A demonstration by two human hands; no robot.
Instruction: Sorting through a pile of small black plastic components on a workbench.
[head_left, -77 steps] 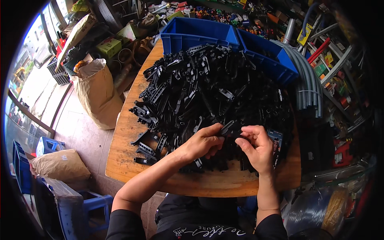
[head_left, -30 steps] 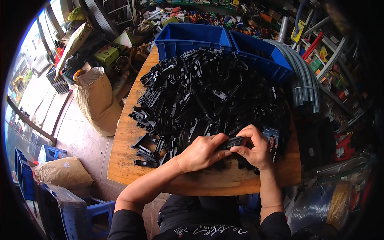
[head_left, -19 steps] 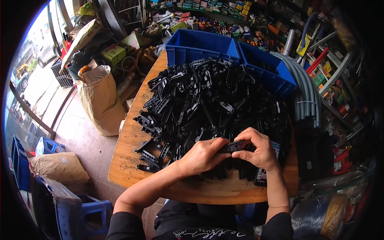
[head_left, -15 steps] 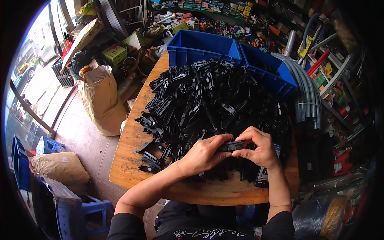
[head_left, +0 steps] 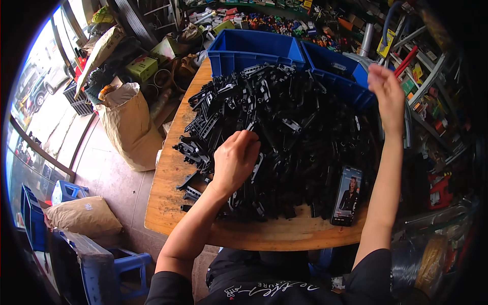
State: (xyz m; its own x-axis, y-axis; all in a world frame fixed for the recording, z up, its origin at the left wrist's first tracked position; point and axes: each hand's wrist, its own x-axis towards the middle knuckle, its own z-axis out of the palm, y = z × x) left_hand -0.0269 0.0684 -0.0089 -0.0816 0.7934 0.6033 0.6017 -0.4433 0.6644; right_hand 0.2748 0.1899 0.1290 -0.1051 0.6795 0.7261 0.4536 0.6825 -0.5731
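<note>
A: Two hands, split up. Left hand (head_left: 235, 161) curled knuckles-up on the pile (head_left: 284, 137), fingers dug into the black parts; can't tell if I've gripped one yet.

B: Right?

A: Right hand (head_left: 387, 87) raised over the far blue bin (head_left: 335, 63), fingers loosely open, nothing seen in it.

B: Tips?

A: I'd say pinch one part by its end and lift straight so neighbours don't snag. Phone (head_left: 347, 195) sits just right of my left wrist, at the pile's near edge; I'd keep clear.
</note>
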